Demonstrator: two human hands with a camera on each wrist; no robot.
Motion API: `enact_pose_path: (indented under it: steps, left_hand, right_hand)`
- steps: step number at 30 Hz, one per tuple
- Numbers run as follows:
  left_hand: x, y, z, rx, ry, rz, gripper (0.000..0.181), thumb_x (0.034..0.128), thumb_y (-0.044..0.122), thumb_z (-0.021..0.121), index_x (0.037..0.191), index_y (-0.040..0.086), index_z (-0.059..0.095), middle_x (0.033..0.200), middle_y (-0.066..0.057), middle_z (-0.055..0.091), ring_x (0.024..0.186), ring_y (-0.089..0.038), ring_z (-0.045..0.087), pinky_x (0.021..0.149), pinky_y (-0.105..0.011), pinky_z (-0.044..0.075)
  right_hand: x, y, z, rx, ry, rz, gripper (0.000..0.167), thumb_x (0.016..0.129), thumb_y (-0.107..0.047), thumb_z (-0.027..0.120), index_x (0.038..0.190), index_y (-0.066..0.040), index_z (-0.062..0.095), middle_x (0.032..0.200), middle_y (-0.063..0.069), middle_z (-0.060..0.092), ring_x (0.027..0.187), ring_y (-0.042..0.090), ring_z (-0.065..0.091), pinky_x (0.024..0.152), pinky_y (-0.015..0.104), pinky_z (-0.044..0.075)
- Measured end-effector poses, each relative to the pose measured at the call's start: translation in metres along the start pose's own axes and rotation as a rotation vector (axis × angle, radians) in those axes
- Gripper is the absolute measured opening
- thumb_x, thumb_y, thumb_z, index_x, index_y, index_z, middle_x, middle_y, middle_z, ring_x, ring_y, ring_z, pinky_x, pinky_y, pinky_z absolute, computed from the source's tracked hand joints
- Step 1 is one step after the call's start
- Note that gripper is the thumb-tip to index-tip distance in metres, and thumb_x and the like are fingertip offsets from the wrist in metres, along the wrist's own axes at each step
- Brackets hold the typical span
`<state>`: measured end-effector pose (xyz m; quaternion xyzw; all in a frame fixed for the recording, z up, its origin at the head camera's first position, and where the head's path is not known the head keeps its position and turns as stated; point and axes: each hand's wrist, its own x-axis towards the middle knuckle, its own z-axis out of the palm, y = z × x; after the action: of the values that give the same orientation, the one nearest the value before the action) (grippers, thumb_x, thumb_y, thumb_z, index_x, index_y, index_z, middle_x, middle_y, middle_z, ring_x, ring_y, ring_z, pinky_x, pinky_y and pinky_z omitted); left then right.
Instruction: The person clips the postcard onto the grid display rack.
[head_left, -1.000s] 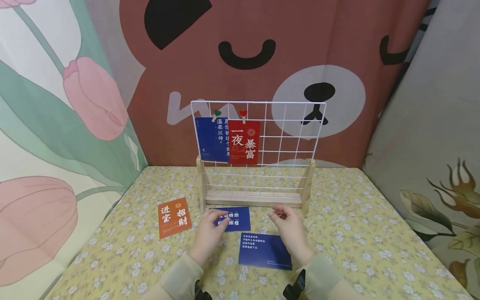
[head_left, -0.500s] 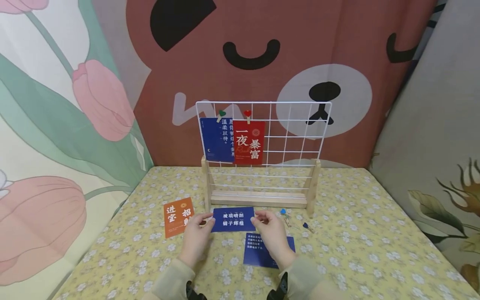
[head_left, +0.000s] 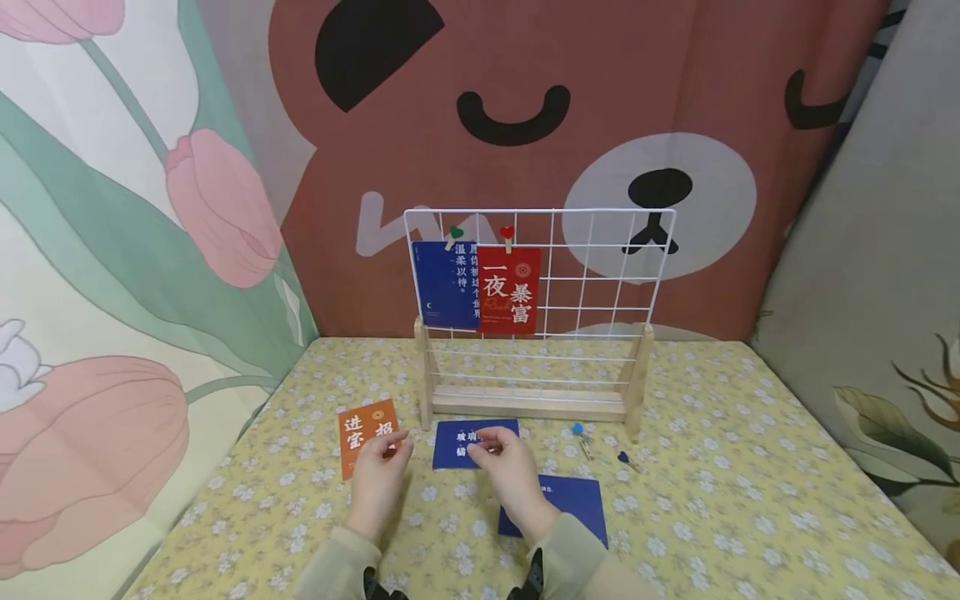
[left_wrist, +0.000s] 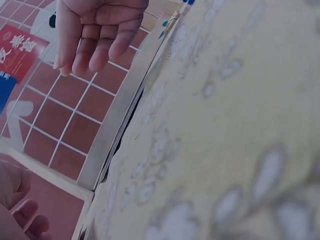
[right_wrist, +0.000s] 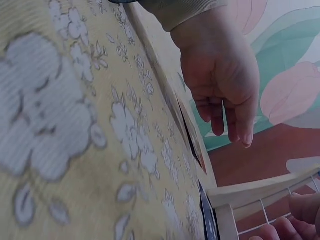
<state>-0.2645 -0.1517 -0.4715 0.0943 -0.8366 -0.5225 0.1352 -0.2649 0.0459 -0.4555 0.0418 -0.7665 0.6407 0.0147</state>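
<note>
In the head view my left hand (head_left: 381, 483) hovers over the right edge of an orange card (head_left: 363, 423) with white characters, fingers loosely bent. To its right my right hand (head_left: 512, 479) hangs over a blue card (head_left: 450, 442), covering that card's right part. Nothing shows between the fingers of either hand. A second blue card (head_left: 577, 504) lies partly hidden behind the right wrist. Both wrist views show relaxed fingers: the left wrist view has the right hand (left_wrist: 107, 32) at the top, the right wrist view the left hand (right_wrist: 220, 75).
Behind the cards stands a white wire grid (head_left: 585, 292) on a wooden base (head_left: 528, 404). Heart clips hold a blue card (head_left: 442, 292) and a red card (head_left: 498, 312) on it. A light-blue heart clip (head_left: 579, 431) and a dark-blue one (head_left: 625, 458) lie at right.
Half a second ago both hands were at the two ends of the middle blue card. Now they have come off it and shifted left, the right hand farther. The view has turned slightly left.
</note>
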Motion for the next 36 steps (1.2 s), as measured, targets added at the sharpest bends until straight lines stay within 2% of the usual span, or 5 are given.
enact_pose_path:
  steps: [18, 23, 28, 33, 36]
  left_hand:
    - [0.015, -0.018, -0.019, -0.034, 0.018, -0.083, 0.035, 0.0986, 0.025, 0.056, 0.127, 0.006, 0.061, 0.122, -0.015, 0.053, 0.090, -0.025, 0.054, 0.065, -0.032, 0.045]
    - [0.025, -0.021, -0.025, 0.057, 0.054, -0.087, 0.036, 0.0973, 0.025, 0.057, 0.128, 0.006, 0.059, 0.120, -0.018, 0.056, 0.093, -0.032, 0.056, 0.071, -0.041, 0.048]
    - [0.036, -0.026, -0.030, 0.271, 0.104, -0.079, 0.049, 0.0916, 0.029, 0.064, 0.133, 0.006, 0.053, 0.139, -0.024, 0.042, 0.130, -0.047, 0.027, 0.101, -0.063, 0.020]
    - [0.042, -0.033, -0.033, 0.332, 0.105, -0.149, 0.067, 0.0860, 0.028, 0.069, 0.141, 0.001, 0.041, 0.147, -0.032, 0.024, 0.138, -0.053, 0.001, 0.104, -0.069, 0.003]
    - [0.043, -0.036, -0.033, 0.336, 0.101, -0.153, 0.069, 0.0846, 0.026, 0.070, 0.141, -0.001, 0.040, 0.145, -0.032, 0.027, 0.137, -0.053, 0.000, 0.105, -0.068, 0.002]
  right_hand:
    - [0.011, -0.004, 0.039, -0.047, -0.093, 0.004, 0.031, 0.090, -0.016, 0.068, 0.117, -0.002, 0.061, 0.096, 0.002, 0.062, 0.087, 0.017, 0.058, 0.072, 0.033, 0.051]
    - [0.013, -0.002, 0.045, -0.054, -0.138, -0.019, 0.035, 0.090, -0.015, 0.068, 0.120, 0.001, 0.059, 0.100, 0.004, 0.062, 0.091, 0.018, 0.059, 0.074, 0.034, 0.051]
    - [0.014, 0.000, 0.050, -0.028, -0.182, -0.009, 0.039, 0.090, -0.014, 0.067, 0.124, 0.002, 0.056, 0.108, 0.010, 0.062, 0.097, 0.022, 0.059, 0.080, 0.036, 0.052]
    - [0.017, -0.001, 0.057, 0.010, -0.204, 0.002, 0.042, 0.090, -0.013, 0.067, 0.126, 0.003, 0.054, 0.115, 0.012, 0.060, 0.104, 0.028, 0.058, 0.087, 0.040, 0.051]
    - [0.019, -0.002, 0.061, 0.012, -0.214, 0.003, 0.042, 0.090, -0.013, 0.068, 0.126, 0.004, 0.054, 0.117, 0.013, 0.060, 0.106, 0.029, 0.058, 0.088, 0.042, 0.050]
